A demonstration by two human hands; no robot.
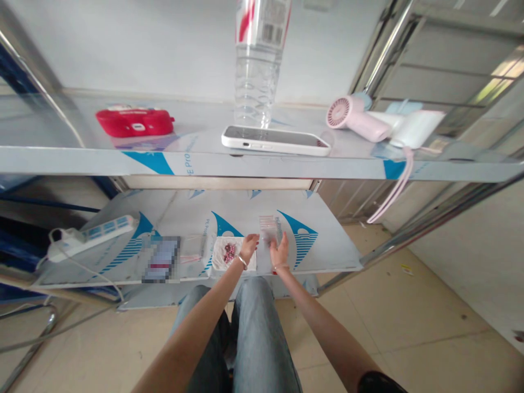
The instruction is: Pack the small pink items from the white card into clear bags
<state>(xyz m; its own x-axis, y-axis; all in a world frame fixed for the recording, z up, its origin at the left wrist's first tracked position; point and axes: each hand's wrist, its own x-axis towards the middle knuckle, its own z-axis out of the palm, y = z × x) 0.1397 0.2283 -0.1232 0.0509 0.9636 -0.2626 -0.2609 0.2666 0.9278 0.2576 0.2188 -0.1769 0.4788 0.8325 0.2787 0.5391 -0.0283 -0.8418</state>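
Over the lower shelf, my left hand (248, 248) hovers at the right side of a white tray (218, 262), its fingers drawn together. Whatever they may pinch is too small to make out. Dark red and pink beads (230, 252) lie on white material in that tray. My right hand (279, 254) is just to the right, thumb and fingers at the lower edge of a clear plastic piece (268, 225) with fine lines on it. It seems gripped there, though the contact is blurred. Left of the tray lies a clear flat packet (192, 248) with pinkish strips.
A phone (164, 259) and a power strip (98, 234) with a cable lie left on the lower shelf. The upper shelf (204, 164) carries a red case (135, 122), a bottle (257, 82), a white-cased phone (276, 141) and a pink hand fan (360, 120) with a hanging strap.
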